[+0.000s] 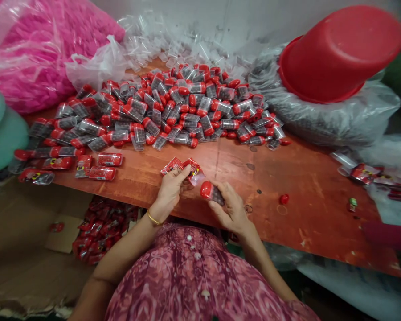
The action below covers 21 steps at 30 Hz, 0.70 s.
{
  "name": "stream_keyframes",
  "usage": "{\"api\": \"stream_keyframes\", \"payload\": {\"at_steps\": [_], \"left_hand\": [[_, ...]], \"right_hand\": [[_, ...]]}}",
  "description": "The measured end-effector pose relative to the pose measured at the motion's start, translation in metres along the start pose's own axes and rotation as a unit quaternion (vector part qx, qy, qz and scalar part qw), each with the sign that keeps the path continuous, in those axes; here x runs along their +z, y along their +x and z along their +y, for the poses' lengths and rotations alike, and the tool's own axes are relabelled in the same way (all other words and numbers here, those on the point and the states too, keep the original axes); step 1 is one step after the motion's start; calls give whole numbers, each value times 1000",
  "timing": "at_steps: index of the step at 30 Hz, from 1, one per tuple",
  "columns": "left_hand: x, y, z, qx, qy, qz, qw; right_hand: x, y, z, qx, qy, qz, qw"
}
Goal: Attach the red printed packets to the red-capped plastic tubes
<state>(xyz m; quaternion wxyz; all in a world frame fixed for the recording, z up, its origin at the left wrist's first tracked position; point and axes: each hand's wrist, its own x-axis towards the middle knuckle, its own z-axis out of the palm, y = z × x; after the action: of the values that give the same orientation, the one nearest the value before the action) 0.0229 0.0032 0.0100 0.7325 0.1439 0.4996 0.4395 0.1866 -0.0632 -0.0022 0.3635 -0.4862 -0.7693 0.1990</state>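
Near the table's front edge, my left hand (171, 189) pinches a red printed plastic sleeve (194, 169) between thumb and fingers. A second red printed sleeve (172, 165) lies just beyond those fingers. My right hand (230, 206) is wrapped round a small clear container with a red cap (211, 192), dark contents showing inside. Its red cap points left toward the sleeve, and the two are apart. At the left of the table lie several containers in printed red sleeves (102, 173).
A large heap of red-capped containers (173, 107) covers the table's back. Behind are clear empty containers (143, 44), a pink-filled bag (47, 49) and a red bucket (341, 53) on a plastic bag. A cardboard box (26, 249) holding red-sleeved pieces stands below left. A loose red cap (284, 199) lies right.
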Motion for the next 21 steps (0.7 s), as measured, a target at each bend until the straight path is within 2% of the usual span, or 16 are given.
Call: {"api": "stream_keyframes", "payload": {"at_steps": [4,10,16,21], "left_hand": [[-3,1,-1,-4,13,-4,1000],[-3,-1,-1,23,26,24,999],[-6,-1,1,15,22,15,1000],[-6,-2,-2,40,23,4,999]], "right_hand": [[-3,2,-5,-22,-84,-21,996],[-3,7,-6,-21,-126,-39,991],[0,11,-2,3,-104,-33,994],[4,15,0,15,-56,-37,998]]}}
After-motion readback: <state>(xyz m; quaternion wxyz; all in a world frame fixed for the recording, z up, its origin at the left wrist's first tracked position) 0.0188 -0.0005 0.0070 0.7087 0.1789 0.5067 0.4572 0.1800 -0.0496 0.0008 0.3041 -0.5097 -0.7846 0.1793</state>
